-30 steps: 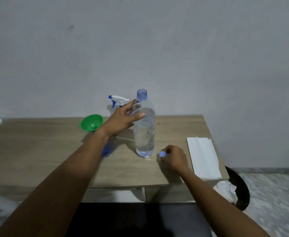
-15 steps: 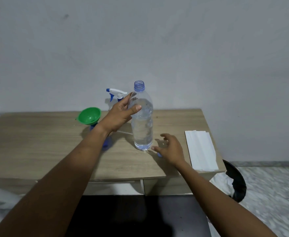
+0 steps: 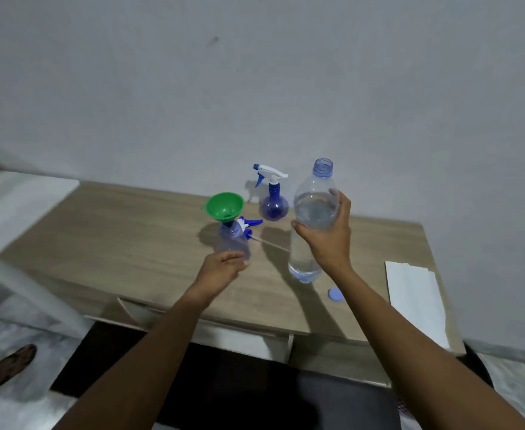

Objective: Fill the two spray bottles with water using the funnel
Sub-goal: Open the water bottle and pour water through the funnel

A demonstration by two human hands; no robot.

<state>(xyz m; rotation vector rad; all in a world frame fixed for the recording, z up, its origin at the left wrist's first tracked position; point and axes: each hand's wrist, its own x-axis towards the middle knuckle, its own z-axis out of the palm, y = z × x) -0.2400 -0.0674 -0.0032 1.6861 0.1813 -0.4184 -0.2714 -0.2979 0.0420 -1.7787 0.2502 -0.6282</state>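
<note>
My right hand (image 3: 328, 235) grips an uncapped clear water bottle (image 3: 312, 218), lifted slightly off the wooden table (image 3: 131, 240) and tilted a little. A green funnel (image 3: 225, 206) sits in the neck of a clear blue spray bottle (image 3: 233, 242) that has no head on it. My left hand (image 3: 224, 268) is at that bottle's base, fingers curled around its lower part. The removed spray head with its tube (image 3: 250, 226) lies on the table just behind it. A second blue spray bottle (image 3: 273, 200), white trigger head on, stands at the back by the wall.
The bottle's blue cap (image 3: 335, 295) lies on the table near the front, under my right forearm. A folded white paper (image 3: 413, 299) lies at the table's right end. A white surface (image 3: 16, 206) adjoins the table on the left. A foot (image 3: 3, 367) shows at lower left.
My left hand let go of the water bottle and moved down to the funnel bottle's base. My right hand left the cap on the table and took up the water bottle. The view shifted left.
</note>
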